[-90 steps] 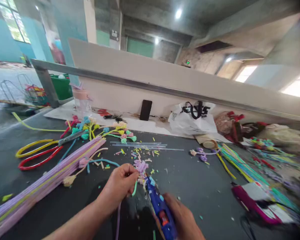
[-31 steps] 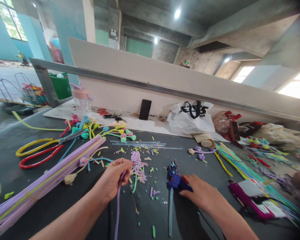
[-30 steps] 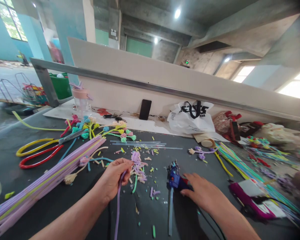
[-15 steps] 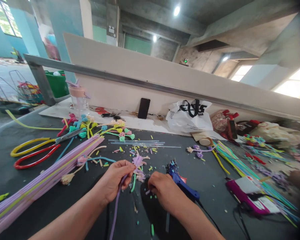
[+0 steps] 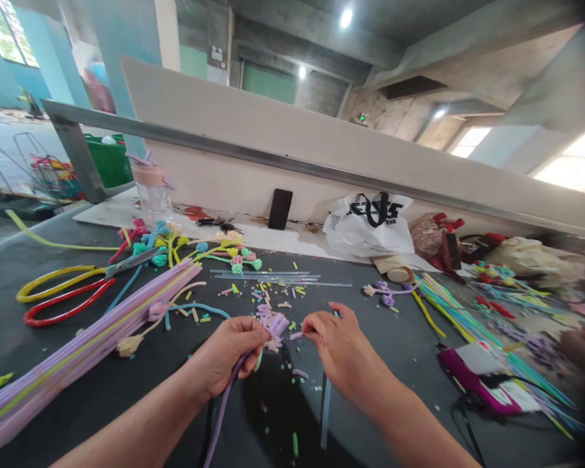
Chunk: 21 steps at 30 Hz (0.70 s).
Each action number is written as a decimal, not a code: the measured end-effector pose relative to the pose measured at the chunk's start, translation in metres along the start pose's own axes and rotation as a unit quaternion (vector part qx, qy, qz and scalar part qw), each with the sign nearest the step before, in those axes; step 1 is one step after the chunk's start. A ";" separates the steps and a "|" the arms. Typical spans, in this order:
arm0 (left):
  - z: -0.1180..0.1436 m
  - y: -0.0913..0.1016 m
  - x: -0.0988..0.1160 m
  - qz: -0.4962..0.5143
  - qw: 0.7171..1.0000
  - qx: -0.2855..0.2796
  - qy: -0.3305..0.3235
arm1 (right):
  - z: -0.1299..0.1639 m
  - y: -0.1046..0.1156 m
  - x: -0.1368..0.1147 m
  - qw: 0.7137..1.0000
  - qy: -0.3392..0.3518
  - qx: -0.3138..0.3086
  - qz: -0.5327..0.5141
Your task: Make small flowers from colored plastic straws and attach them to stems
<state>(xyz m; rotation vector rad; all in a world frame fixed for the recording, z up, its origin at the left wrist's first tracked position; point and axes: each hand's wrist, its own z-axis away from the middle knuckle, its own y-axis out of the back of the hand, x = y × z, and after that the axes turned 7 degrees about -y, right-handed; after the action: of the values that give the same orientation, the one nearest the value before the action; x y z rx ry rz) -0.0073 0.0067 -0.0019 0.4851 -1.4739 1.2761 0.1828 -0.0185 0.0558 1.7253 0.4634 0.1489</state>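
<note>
My left hand (image 5: 238,348) is closed on a purple pipe cleaner (image 5: 220,416), whose long tail hangs toward the near table edge. A cluster of short purple pipe-cleaner pieces (image 5: 273,322) sits at its fingertips, flower-like. To the right, my right hand (image 5: 332,335) pinches a short purple pipe-cleaner piece (image 5: 297,335) between thumb and finger, a small gap from the cluster. My right hand and forearm cover the blue glue gun; only a bit of blue shows above the knuckles. A clear glue stick (image 5: 325,416) lies below that hand.
Scissors (image 5: 68,286) with red and yellow handles and a bundle of pipe cleaners (image 5: 107,338) lie left. Behind are clear glue sticks (image 5: 268,277), a phone (image 5: 279,209) and a white bag (image 5: 370,224). At right lies a magenta-and-white device (image 5: 487,380). Another person's hand (image 5: 582,344) shows far right.
My right hand has risen from the table and moved up and right, over the glue gun, with the short purple piece in its fingers. My left hand has barely shifted.
</note>
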 end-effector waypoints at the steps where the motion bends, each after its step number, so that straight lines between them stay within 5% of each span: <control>1: 0.000 -0.001 0.000 -0.011 1.000 0.002 0.005 | -0.002 0.005 -0.003 0.999 0.016 0.011 0.025; 10: 0.001 -0.002 -0.001 -0.046 0.999 0.000 0.016 | -0.021 0.016 -0.029 0.971 0.128 0.009 0.199; 21: 0.003 -0.004 -0.001 -0.066 0.998 0.006 0.024 | -0.029 0.016 -0.035 0.955 0.171 -0.012 0.242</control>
<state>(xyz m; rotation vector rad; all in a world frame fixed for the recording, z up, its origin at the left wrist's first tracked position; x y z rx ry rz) -0.0055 0.0023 -0.0008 0.5469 -1.3721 1.1863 0.1445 -0.0077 0.0825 1.7678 0.2754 0.8129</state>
